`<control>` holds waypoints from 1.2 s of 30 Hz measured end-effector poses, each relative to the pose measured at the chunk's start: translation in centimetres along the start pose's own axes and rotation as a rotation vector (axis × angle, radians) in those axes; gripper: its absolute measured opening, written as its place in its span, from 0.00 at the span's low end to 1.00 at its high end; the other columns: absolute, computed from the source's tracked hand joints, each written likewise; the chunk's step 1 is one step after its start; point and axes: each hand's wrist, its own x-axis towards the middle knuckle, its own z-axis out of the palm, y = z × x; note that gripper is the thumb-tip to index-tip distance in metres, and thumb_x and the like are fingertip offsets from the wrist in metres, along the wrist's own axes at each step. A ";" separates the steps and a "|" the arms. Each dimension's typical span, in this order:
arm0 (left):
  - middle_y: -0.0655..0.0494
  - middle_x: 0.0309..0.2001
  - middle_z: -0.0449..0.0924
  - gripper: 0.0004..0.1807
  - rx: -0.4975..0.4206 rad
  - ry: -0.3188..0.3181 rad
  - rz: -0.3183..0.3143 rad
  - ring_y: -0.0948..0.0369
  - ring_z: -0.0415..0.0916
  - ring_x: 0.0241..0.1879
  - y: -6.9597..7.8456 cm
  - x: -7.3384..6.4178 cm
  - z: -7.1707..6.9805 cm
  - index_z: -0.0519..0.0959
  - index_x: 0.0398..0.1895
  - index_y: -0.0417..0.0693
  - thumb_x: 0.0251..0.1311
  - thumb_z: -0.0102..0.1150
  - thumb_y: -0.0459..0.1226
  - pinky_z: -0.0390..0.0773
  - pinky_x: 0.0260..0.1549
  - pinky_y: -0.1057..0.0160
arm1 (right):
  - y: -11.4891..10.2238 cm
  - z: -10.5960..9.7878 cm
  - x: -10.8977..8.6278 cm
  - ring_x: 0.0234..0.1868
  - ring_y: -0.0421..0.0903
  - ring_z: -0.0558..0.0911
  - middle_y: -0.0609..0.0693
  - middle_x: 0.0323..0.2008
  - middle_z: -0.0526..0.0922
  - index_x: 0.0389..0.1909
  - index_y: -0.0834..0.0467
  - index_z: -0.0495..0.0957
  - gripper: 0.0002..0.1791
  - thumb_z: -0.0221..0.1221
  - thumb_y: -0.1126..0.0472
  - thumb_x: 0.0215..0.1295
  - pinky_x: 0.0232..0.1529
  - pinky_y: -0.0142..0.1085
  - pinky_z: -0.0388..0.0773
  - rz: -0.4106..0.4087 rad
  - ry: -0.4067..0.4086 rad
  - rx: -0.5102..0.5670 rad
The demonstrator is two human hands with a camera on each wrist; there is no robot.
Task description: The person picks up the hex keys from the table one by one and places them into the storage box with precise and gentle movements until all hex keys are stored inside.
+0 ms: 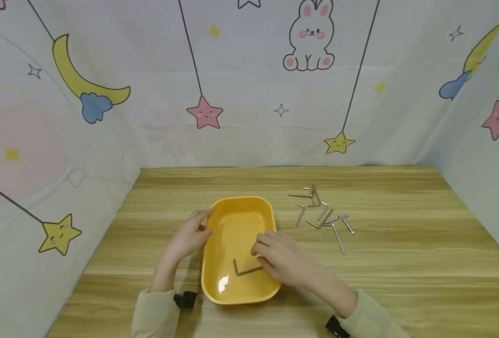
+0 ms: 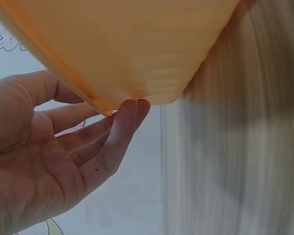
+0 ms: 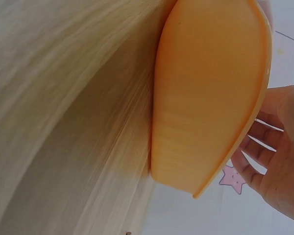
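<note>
A deep yellow plastic tray (image 1: 238, 295) with rounded corners stands on the wooden table. At its far left side my left hand (image 1: 191, 236) holds the rim, one finger along the edge; in the left wrist view, other fingertips (image 2: 126, 110) meet the tray's outer wall. My right hand (image 1: 284, 258) reaches over the right rim, fingers loosely bent inside the tray. Below its thumb lies a bronze-coloured hex key (image 1: 242, 272), one end hidden by the hand. The right wrist view shows the tray's outer side (image 3: 206, 98) with the right hand (image 3: 279, 142) over the rim.
Several loose hex keys lie scattered right of the tray, among them a silver one (image 1: 338, 239) nearest the front and a bronze one (image 1: 320, 223). A printed cloth (image 1: 249, 145) hangs behind and beside the wooden table (image 1: 401, 253).
</note>
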 end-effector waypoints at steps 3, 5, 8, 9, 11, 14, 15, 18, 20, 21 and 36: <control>0.40 0.68 0.63 0.31 0.000 0.003 0.001 0.47 0.75 0.51 0.0 0.0 0.0 0.61 0.72 0.42 0.62 0.48 0.31 0.79 0.36 0.61 | 0.4 0.1 -0.3 0.38 0.40 0.74 0.41 0.33 0.76 0.36 0.50 0.79 0.05 0.61 0.61 0.59 0.44 0.34 0.73 -0.010 0.026 -0.008; 0.40 0.68 0.63 0.31 0.003 0.004 0.002 0.47 0.75 0.51 0.0 0.0 -0.1 0.61 0.71 0.42 0.62 0.49 0.31 0.79 0.36 0.60 | 0.6 0.0 -0.6 0.40 0.40 0.76 0.41 0.34 0.77 0.36 0.51 0.79 0.06 0.62 0.62 0.58 0.48 0.36 0.75 -0.014 0.040 0.000; 0.40 0.68 0.63 0.31 0.003 0.003 0.000 0.47 0.75 0.51 0.0 -0.1 -0.1 0.61 0.71 0.42 0.63 0.49 0.32 0.79 0.36 0.60 | 0.8 -0.2 -0.9 0.41 0.41 0.77 0.42 0.36 0.79 0.38 0.52 0.79 0.07 0.62 0.62 0.58 0.48 0.37 0.76 -0.007 0.055 0.021; 0.40 0.68 0.63 0.31 0.001 0.002 -0.001 0.47 0.75 0.51 0.0 -0.1 -0.1 0.61 0.72 0.43 0.63 0.49 0.32 0.79 0.36 0.60 | 0.9 -0.3 -1.1 0.41 0.41 0.77 0.43 0.37 0.79 0.38 0.52 0.79 0.07 0.62 0.63 0.58 0.47 0.37 0.76 -0.003 0.060 0.033; 0.40 0.68 0.63 0.31 -0.004 0.000 -0.005 0.47 0.75 0.51 0.0 -0.2 -0.1 0.61 0.72 0.43 0.63 0.48 0.32 0.78 0.36 0.61 | 1.0 -0.5 -1.3 0.41 0.41 0.77 0.43 0.38 0.79 0.39 0.52 0.79 0.07 0.62 0.63 0.58 0.46 0.37 0.76 0.010 0.069 0.048; 0.40 0.68 0.63 0.31 -0.007 0.000 -0.006 0.47 0.75 0.51 0.0 -0.2 -0.1 0.61 0.72 0.43 0.63 0.48 0.31 0.78 0.36 0.61 | 1.3 -0.7 -1.5 0.41 0.41 0.77 0.43 0.38 0.79 0.39 0.53 0.79 0.08 0.62 0.64 0.58 0.45 0.37 0.76 0.023 0.078 0.058; 0.40 0.68 0.62 0.31 -0.007 -0.001 -0.005 0.47 0.75 0.51 0.0 -0.2 -0.1 0.61 0.72 0.43 0.63 0.48 0.31 0.78 0.36 0.61 | 1.4 -0.8 -1.6 0.41 0.41 0.78 0.43 0.38 0.79 0.39 0.53 0.79 0.08 0.62 0.64 0.58 0.44 0.37 0.76 0.026 0.081 0.055; 0.40 0.68 0.63 0.31 -0.004 -0.001 0.002 0.47 0.75 0.51 0.0 -0.1 -0.1 0.61 0.72 0.43 0.63 0.49 0.31 0.79 0.37 0.60 | 1.7 -0.9 -2.0 0.40 0.42 0.78 0.44 0.38 0.79 0.39 0.53 0.79 0.09 0.62 0.64 0.57 0.43 0.37 0.77 0.035 0.097 0.042; 0.40 0.68 0.63 0.31 -0.004 0.001 0.009 0.47 0.75 0.51 0.0 -0.1 -0.1 0.61 0.72 0.43 0.63 0.49 0.31 0.79 0.39 0.59 | 1.9 -1.0 -2.2 0.40 0.42 0.78 0.44 0.38 0.79 0.39 0.53 0.79 0.09 0.63 0.64 0.56 0.43 0.37 0.77 0.041 0.113 0.032; 0.40 0.67 0.63 0.31 -0.005 0.000 0.010 0.47 0.75 0.51 -0.1 0.0 0.0 0.61 0.72 0.43 0.63 0.49 0.31 0.80 0.39 0.58 | 2.0 -1.0 -2.4 0.41 0.42 0.78 0.45 0.38 0.80 0.39 0.53 0.79 0.10 0.63 0.64 0.56 0.42 0.37 0.76 0.043 0.124 0.024; 0.40 0.67 0.64 0.31 -0.001 0.011 0.012 0.47 0.76 0.51 -0.2 0.0 0.1 0.61 0.71 0.43 0.62 0.49 0.31 0.79 0.38 0.60 | 3.7 -1.1 -3.9 0.40 0.42 0.78 0.43 0.35 0.80 0.37 0.52 0.79 0.12 0.67 0.65 0.51 0.45 0.38 0.76 0.052 0.129 -0.010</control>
